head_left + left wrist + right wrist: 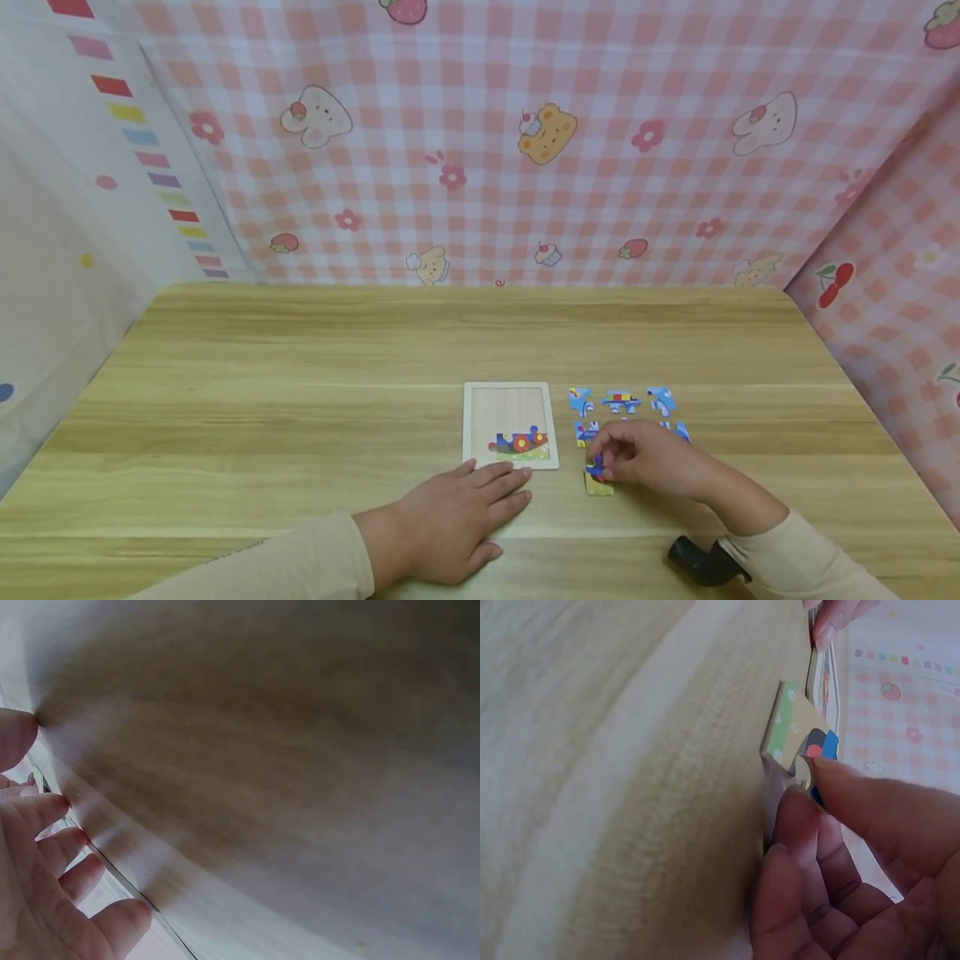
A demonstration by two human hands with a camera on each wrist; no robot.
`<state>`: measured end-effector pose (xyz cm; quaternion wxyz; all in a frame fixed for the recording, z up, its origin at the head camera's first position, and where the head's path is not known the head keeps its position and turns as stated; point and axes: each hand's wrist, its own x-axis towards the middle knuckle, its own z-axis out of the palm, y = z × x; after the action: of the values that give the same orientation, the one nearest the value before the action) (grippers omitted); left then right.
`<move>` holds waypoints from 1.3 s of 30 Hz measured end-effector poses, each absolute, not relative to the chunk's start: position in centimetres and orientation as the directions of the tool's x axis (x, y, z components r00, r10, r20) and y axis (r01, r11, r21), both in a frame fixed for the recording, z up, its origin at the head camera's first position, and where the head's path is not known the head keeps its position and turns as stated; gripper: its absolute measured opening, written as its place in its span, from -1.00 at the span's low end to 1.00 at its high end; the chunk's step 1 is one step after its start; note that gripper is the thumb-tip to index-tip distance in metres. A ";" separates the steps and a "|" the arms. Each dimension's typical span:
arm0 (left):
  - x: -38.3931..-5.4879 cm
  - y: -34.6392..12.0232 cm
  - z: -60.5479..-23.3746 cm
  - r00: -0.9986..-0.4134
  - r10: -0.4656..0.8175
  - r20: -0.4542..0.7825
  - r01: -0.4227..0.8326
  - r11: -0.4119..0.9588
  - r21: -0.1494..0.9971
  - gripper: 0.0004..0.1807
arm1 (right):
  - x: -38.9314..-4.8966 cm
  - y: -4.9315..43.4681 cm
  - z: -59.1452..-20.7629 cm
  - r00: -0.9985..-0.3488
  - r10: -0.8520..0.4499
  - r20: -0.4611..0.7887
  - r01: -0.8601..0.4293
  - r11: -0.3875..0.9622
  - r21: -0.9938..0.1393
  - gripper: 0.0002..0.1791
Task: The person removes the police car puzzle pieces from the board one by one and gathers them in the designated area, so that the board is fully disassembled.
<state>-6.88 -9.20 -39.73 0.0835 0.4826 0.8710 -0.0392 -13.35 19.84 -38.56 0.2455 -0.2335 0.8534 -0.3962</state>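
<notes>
**Right wrist view: a small picture-puzzle piece pinched between thumb and forefinger**

The puzzle piece point(799, 724) is tilted. It carries a green band dotted with white flowers, a tan patch, a dark area with a red round spot, and a bright blue end. It sits just to the right of the tray; whether its lower edge touches the wood cannot be told.

The right hand point(652, 454) grips it by the blue end, thumb on one side and forefinger on the other, with the remaining fingers bent inward beneath. The left hand point(457, 521) lies palm down, fingers extended and slightly apart, holding nothing, its fingertips at the tray's near edge.

The pale wooden tray point(468, 425) has joined pieces point(521, 444) along its near right part, red, blue and green. To its right, loose blue-toned pieces point(621, 402) lie in two rows, the nearer row partly hidden by the right hand. Beyond the tabletop point(300, 417) hangs a pink checked cloth point(480, 208).
</notes>
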 end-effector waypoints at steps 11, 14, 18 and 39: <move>-6.9 -9.2 -39.7 -0.517 0.838 -0.175 0.849 0.528 0.017 -0.36 | -13.2 19.5 -38.7 -0.785 -0.592 -0.180 -0.288 0.607 -0.741 -0.91; -6.8 -9.2 -39.7 -0.517 0.840 -0.167 0.851 0.526 0.010 -0.36 | -13.2 19.5 -38.7 -0.790 -0.587 -0.176 -0.296 0.617 -0.730 -0.91; -6.9 -9.2 -39.7 -0.523 0.838 -0.157 0.848 0.529 -0.002 -0.36 | -13.2 19.4 -38.8 -0.794 -0.588 -0.155 -0.318 0.619 -0.718 -0.91; -6.9 -9.1 -39.6 -0.522 0.835 -0.172 0.845 0.534 0.028 -0.35 | -13.0 19.1 -38.6 -0.841 -0.509 -0.182 -0.268 0.686 -0.676 -0.89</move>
<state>-6.87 -9.12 -39.63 0.0824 0.4816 0.8720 -0.0297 -13.02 19.07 -38.57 0.1809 -0.2159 0.9001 -0.3323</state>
